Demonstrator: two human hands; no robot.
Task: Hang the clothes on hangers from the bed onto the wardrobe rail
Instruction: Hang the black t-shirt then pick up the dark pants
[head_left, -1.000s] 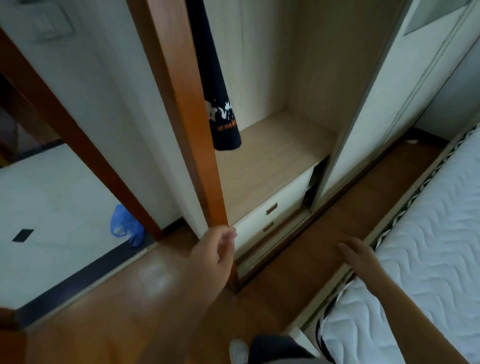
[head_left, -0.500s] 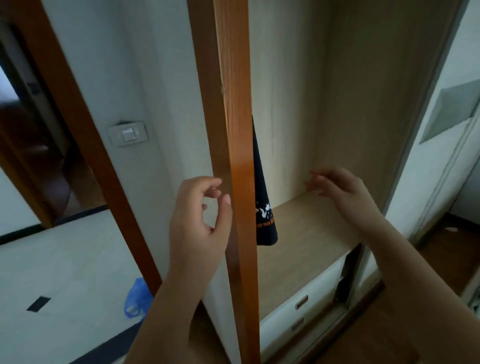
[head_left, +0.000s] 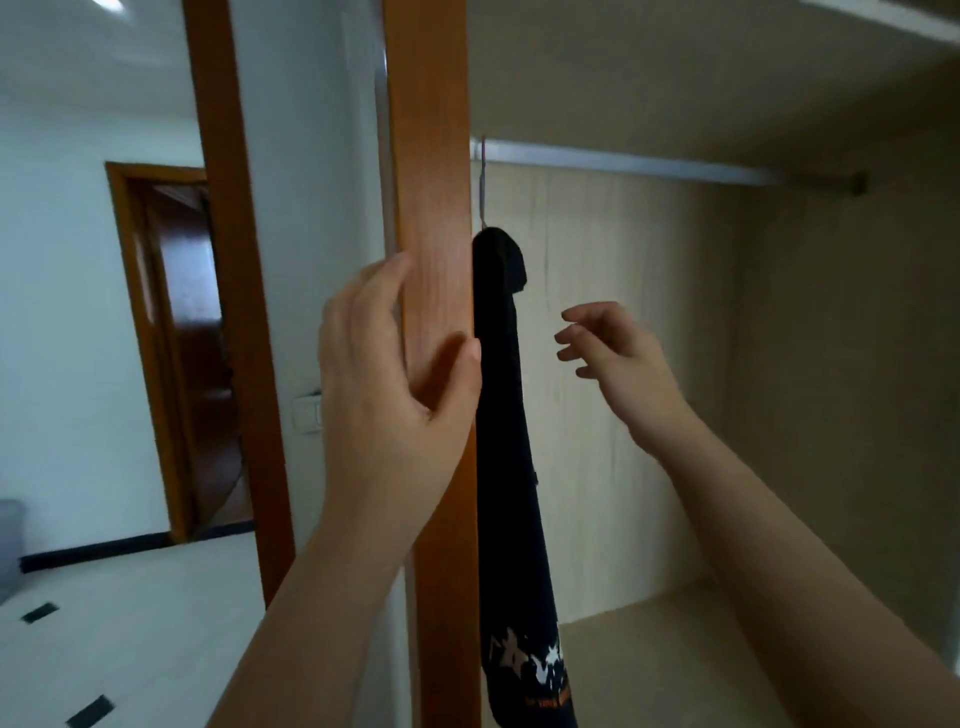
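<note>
A black garment with a white and orange print (head_left: 511, 467) hangs edge-on from a thin metal hanger hook (head_left: 484, 182) on the silver wardrobe rail (head_left: 623, 165), at the rail's left end. My left hand (head_left: 387, 384) rests against the orange-brown wardrobe side post (head_left: 434, 197), thumb on its front face, holding nothing. My right hand (head_left: 615, 353) hovers inside the wardrobe just right of the garment, fingers spread and empty, not touching it. The bed is out of view.
The wardrobe's pale wood back wall and shelf (head_left: 701, 660) lie behind and below my right arm. Left of the post are a white wall with a switch (head_left: 309, 414), a wooden door frame (head_left: 228, 260) and a tiled floor beyond it.
My view has tilted up from the floor and bed to the rail. Both hands have risen; the right one has come in close beside the hanging garment.
</note>
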